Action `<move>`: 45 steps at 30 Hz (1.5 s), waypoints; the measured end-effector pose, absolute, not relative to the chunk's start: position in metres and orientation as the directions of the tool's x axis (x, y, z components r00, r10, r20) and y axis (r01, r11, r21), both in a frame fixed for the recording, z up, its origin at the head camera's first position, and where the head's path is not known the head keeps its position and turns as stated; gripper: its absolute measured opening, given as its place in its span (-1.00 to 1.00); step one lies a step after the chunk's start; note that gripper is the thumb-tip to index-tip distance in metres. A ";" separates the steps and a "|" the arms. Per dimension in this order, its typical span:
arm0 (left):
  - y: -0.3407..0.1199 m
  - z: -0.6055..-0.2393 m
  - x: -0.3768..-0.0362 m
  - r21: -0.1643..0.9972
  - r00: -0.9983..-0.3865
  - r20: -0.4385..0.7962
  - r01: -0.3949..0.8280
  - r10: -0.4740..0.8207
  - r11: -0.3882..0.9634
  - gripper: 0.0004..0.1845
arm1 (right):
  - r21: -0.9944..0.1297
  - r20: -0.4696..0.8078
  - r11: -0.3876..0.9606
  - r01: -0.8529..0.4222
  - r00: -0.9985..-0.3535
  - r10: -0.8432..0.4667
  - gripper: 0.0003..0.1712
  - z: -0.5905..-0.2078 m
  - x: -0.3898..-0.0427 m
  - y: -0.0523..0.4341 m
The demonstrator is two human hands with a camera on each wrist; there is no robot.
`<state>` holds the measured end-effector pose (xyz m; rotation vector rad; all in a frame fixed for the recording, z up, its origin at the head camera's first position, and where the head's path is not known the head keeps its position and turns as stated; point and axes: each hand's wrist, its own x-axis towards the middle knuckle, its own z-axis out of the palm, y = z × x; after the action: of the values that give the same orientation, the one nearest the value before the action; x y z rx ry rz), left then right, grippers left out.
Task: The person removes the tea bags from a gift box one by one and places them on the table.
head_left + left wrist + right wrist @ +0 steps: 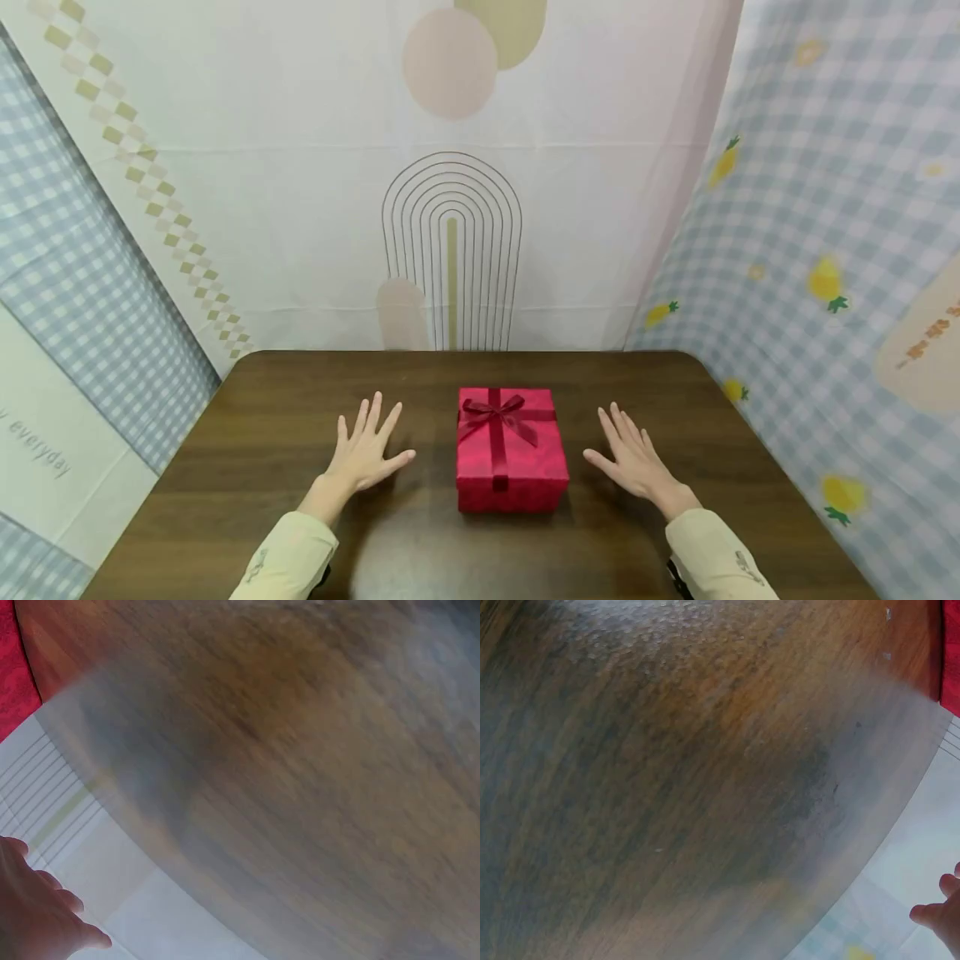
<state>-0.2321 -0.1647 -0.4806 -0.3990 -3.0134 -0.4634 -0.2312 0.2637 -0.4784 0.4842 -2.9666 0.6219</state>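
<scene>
A red gift box [525,492] with a dark red ribbon and bow [498,417] sits on the brown wooden table. To its left is my left hand [363,454], palm down with fingers spread and straight, holding nothing. On the other side my right hand [633,462] is also spread, its thumb pointing toward the box but apart from it. In the left wrist view, fingers of the left hand [41,907] show at the lower left, with a strip of the box [13,675] above. The right wrist view has the right hand [945,911] at its lower right edge and the box [951,656] at the upper right.
The table [300,392] has rounded far corners. Behind it hangs a white cloth [300,208] with arch and circle prints. Blue checked cloths [780,192] flank both sides, the right one printed with yellow fruit.
</scene>
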 end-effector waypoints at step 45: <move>-0.086 -0.482 -0.211 0.769 -0.862 0.238 0.448 0.447 0.456 0.10 | -0.783 0.189 0.490 -0.383 -0.897 -0.399 0.01 -0.483 -0.209 0.215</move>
<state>-0.2106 -0.0857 -0.4817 -0.8238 -2.6789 -1.4160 -0.2085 0.2145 -0.4829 0.7149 -2.7269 1.4262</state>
